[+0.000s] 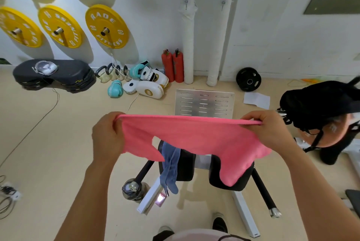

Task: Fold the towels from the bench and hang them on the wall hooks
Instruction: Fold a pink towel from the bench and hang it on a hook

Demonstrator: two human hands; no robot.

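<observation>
A pink towel (194, 137) is stretched out in the air between my hands, its top edge taut and its lower part hanging uneven. My left hand (107, 135) grips its left top corner. My right hand (270, 129) pinches the right top corner. Below it stands the black padded bench (187, 164), partly hidden by the towel. A blue towel (170, 164) hangs over the bench's left pad. Two small metal wall hooks (186, 3) (223, 4) sit high on the white wall ahead.
Yellow and green weight plates (106, 26) hang on the left wall. Boxing gloves (144, 82), two red extinguishers (172, 66) and a black plate (248, 79) lie by the wall. A metal footplate (204, 103) is beyond the bench. A bottle (133, 189) stands at bench's left. A person in a black cap (319, 102) is at right.
</observation>
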